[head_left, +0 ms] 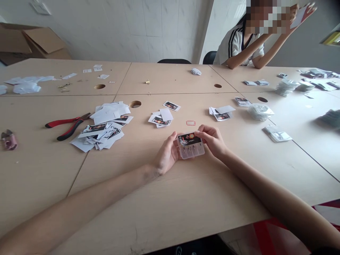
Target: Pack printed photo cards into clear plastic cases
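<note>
Your left hand gripped the clear box. Your right hand pinched its top corner, by the black card; soft, steady fingers seemed best.

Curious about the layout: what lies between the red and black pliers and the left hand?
Head view: a heap of printed white cards beside the pliers, then bare beige tabletop up to the left hand.

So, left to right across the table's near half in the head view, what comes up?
Pink-handled tool, red-and-black pliers, small card pile, held compartment box, another card pile, flat plastic cases.
</note>
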Action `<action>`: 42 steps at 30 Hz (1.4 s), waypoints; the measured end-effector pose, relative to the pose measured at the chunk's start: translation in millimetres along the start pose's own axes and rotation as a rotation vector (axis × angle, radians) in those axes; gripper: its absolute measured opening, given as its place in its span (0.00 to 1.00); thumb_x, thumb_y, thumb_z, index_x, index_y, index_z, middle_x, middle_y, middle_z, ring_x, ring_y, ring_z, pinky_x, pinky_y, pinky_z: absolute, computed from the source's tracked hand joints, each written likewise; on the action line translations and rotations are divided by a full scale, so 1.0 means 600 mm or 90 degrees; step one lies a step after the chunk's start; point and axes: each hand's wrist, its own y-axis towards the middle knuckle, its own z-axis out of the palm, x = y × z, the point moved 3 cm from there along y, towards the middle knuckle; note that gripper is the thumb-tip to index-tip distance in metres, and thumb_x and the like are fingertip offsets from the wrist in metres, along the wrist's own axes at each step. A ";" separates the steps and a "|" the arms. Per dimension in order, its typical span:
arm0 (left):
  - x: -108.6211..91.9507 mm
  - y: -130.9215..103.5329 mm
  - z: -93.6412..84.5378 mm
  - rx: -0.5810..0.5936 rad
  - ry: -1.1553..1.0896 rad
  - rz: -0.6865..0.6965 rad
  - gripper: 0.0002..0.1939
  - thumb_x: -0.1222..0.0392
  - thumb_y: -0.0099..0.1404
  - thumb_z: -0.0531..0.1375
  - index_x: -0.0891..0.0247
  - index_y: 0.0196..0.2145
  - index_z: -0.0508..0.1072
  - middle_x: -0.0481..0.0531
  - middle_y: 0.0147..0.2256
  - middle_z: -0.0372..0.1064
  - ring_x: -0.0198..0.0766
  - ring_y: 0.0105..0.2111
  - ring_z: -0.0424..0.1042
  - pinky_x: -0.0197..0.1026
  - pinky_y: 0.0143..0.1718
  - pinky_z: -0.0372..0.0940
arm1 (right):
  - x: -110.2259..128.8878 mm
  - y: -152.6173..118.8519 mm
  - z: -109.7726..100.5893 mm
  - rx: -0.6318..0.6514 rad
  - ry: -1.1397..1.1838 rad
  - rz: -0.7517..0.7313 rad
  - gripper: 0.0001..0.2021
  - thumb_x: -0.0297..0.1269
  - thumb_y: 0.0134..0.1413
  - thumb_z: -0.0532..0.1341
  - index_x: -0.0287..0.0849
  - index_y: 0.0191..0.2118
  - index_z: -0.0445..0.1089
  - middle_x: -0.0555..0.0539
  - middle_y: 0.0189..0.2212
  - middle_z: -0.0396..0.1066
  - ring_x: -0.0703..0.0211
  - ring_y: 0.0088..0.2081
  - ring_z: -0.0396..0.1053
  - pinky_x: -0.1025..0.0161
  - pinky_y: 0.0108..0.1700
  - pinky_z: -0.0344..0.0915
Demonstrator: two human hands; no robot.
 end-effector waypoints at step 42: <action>-0.004 -0.009 0.003 0.032 0.203 -0.018 0.11 0.64 0.54 0.58 0.60 0.36 0.62 0.49 0.35 0.62 0.35 0.35 0.64 0.40 0.36 0.60 | -0.018 0.007 -0.007 0.083 0.067 0.072 0.12 0.41 0.42 0.61 0.40 0.22 0.59 0.55 0.18 0.60 0.68 0.20 0.58 0.68 0.23 0.54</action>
